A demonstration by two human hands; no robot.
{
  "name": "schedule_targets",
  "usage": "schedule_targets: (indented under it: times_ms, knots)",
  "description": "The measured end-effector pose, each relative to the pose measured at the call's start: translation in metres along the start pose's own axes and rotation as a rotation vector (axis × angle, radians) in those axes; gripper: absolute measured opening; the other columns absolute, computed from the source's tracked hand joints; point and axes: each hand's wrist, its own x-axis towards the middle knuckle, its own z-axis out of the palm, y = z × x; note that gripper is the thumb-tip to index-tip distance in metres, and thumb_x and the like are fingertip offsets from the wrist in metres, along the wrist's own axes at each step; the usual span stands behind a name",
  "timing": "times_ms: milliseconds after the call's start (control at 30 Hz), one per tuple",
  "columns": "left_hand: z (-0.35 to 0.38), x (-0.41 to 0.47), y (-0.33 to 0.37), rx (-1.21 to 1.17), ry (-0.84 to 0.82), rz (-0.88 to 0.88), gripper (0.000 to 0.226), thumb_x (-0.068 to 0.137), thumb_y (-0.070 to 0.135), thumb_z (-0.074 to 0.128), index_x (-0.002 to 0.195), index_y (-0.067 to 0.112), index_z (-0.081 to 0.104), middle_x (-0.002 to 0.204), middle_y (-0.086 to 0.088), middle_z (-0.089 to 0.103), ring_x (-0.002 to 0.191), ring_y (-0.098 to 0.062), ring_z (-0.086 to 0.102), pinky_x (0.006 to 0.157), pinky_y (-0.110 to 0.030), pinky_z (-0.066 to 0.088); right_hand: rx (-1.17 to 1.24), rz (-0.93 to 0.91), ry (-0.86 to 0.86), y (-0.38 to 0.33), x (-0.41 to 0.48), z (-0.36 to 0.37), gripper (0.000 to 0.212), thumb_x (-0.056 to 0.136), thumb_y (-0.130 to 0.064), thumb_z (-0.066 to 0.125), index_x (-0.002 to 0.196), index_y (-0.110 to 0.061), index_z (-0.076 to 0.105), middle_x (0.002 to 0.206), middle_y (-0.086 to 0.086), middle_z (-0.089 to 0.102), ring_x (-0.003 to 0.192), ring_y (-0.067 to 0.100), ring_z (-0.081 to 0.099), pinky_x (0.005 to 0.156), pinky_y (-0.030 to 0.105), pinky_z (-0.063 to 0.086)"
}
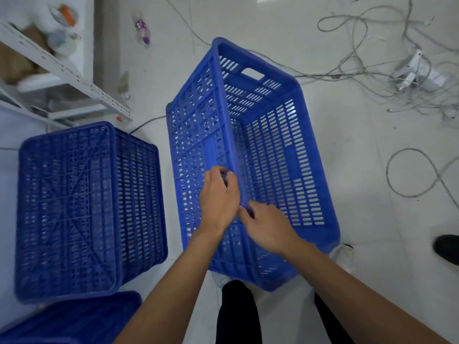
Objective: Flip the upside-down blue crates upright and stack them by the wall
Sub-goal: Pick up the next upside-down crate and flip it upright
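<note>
A blue slatted crate (pixel 280 150) stands tilted on its side in the middle of the floor, its open mouth facing right and its raised long rim running up the centre. My left hand (pixel 219 194) grips that rim from the left. Just below it, my right hand (pixel 267 227) holds the same rim. A second blue crate (pixel 74 207) sits upside down on the floor at the left, its ribbed base facing up. The corner of a third blue crate (pixel 82 316) shows at the bottom left.
White metal shelving (pixel 64 70) with clutter stands at the upper left by the wall. Loose cables (pixel 372 45) and a power strip (pixel 412 73) sprawl over the floor at the right. A black shoe (pixel 447 247) is at the right edge. My legs (pixel 238 316) are below the crate.
</note>
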Motion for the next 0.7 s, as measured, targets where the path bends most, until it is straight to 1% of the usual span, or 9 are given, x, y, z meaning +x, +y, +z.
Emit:
schedule_targets:
  times_ms: [67,100,167,267,333,433,533,633,700]
  knots:
    - [-0.004,-0.001,-0.008,0.045,-0.018,-0.061,0.05,0.095,0.057,0.045,0.124,0.017,0.049,0.12,0.0,0.05,0.101,-0.022,0.056,0.094,-0.044,0.047,0.195,0.055,-0.078,-0.004,0.004,0.002,0.051,0.095,-0.062,0.035,0.075,-0.018,0.053,0.062,0.004,0.063,0.057,0.021,0.063,0.065,0.042,0.05]
    - [-0.008,-0.001,-0.015,0.077,-0.02,-0.067,0.056,0.092,0.059,0.049,0.128,0.016,0.046,0.122,0.0,0.047,0.1,-0.023,0.057,0.092,-0.043,0.048,0.286,0.101,-0.09,-0.002,0.007,0.002,0.053,0.095,-0.062,0.035,0.082,-0.017,0.059,0.065,0.004,0.069,0.058,0.021,0.067,0.069,0.043,0.054]
    - [-0.016,0.002,-0.03,0.162,-0.015,-0.062,0.057,0.09,0.048,0.06,0.133,0.016,0.041,0.125,-0.003,0.045,0.096,-0.024,0.058,0.084,-0.04,0.049,0.32,0.166,-0.052,0.01,0.017,0.0,0.052,0.096,-0.06,0.036,0.092,-0.015,0.062,0.071,0.004,0.073,0.062,0.02,0.07,0.073,0.044,0.056]
    - [-0.032,0.011,-0.057,0.287,-0.028,-0.109,0.056,0.09,0.035,0.064,0.135,0.014,0.039,0.124,-0.009,0.047,0.09,-0.027,0.055,0.076,-0.036,0.045,0.094,0.21,0.042,0.042,0.039,-0.007,0.042,0.098,-0.053,0.039,0.096,-0.014,0.056,0.089,0.008,0.07,0.076,0.027,0.065,0.074,0.047,0.054]
    - [-0.042,0.02,-0.079,0.367,-0.057,-0.146,0.049,0.092,0.03,0.062,0.13,0.008,0.041,0.121,-0.014,0.049,0.09,-0.031,0.055,0.074,-0.039,0.045,-0.038,0.263,0.111,0.063,0.054,-0.016,0.034,0.099,-0.045,0.042,0.108,-0.014,0.053,0.101,0.009,0.067,0.084,0.028,0.062,0.076,0.043,0.052]
    - [-0.055,0.036,-0.118,0.366,-0.096,-0.246,0.038,0.091,0.024,0.063,0.119,0.004,0.046,0.115,-0.02,0.056,0.094,-0.038,0.059,0.075,-0.045,0.048,-0.132,0.361,0.163,0.089,0.067,-0.032,0.037,0.098,-0.04,0.045,0.12,-0.011,0.047,0.115,0.013,0.061,0.098,0.035,0.06,0.08,0.039,0.046]
    - [-0.06,0.044,-0.149,0.299,-0.147,-0.354,0.034,0.091,0.022,0.062,0.115,0.005,0.046,0.111,-0.018,0.06,0.091,-0.035,0.06,0.079,-0.047,0.053,-0.221,0.424,0.127,0.115,0.07,-0.046,0.043,0.095,-0.041,0.049,0.121,-0.007,0.045,0.123,0.015,0.056,0.105,0.036,0.059,0.083,0.04,0.045]
    - [-0.051,0.044,-0.168,0.283,-0.15,-0.429,0.031,0.088,0.021,0.064,0.109,0.01,0.044,0.107,-0.015,0.061,0.089,-0.034,0.061,0.081,-0.049,0.055,-0.318,0.447,0.04,0.136,0.07,-0.057,0.044,0.095,-0.041,0.05,0.119,-0.005,0.044,0.121,0.015,0.054,0.103,0.036,0.058,0.076,0.037,0.043]
    - [-0.041,0.043,-0.175,0.244,-0.143,-0.453,0.029,0.086,0.021,0.064,0.106,0.01,0.044,0.104,-0.015,0.061,0.089,-0.034,0.062,0.078,-0.046,0.055,-0.318,0.464,-0.005,0.148,0.072,-0.061,0.048,0.094,-0.044,0.051,0.12,-0.004,0.044,0.122,0.016,0.057,0.103,0.035,0.059,0.078,0.037,0.045]
